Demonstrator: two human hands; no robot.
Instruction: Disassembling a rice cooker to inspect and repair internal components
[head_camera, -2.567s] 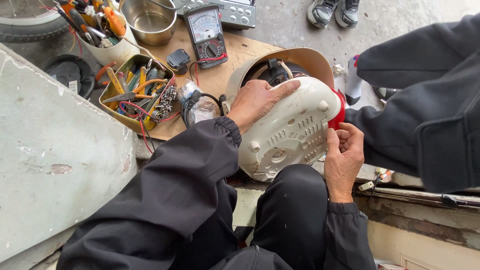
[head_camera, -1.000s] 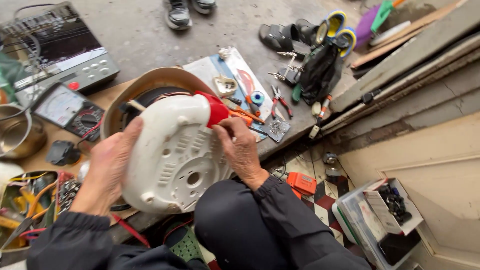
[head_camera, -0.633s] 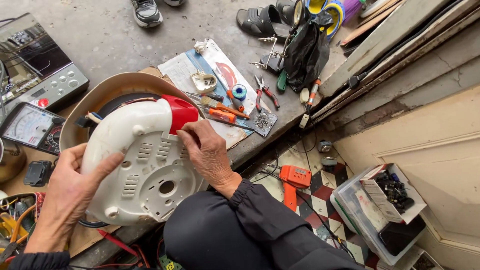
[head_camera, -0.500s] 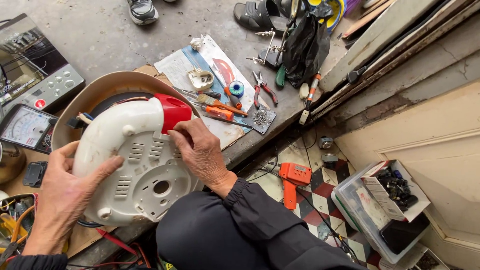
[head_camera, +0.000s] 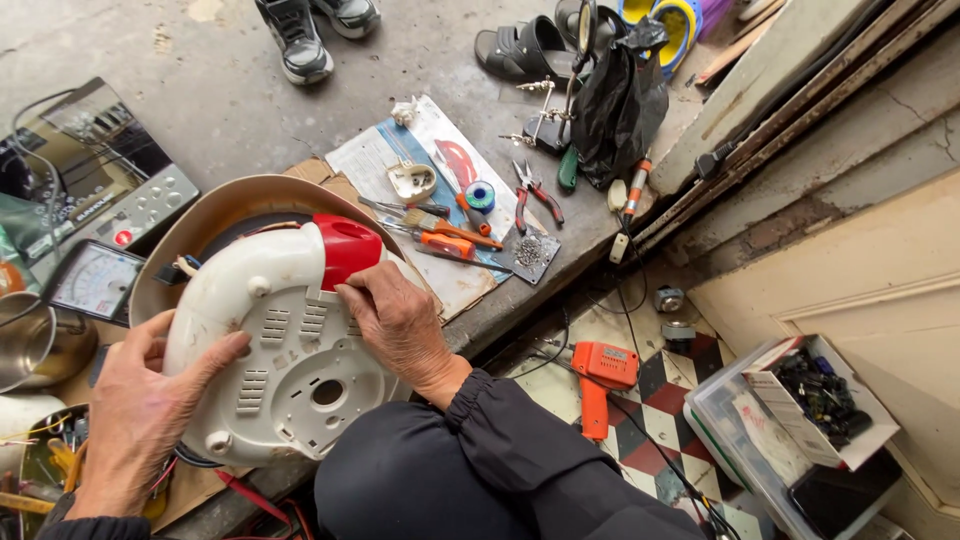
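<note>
A white plastic appliance base (head_camera: 285, 365) with vent slots and a red part lies underside-up, tilted toward two o'clock.
</note>
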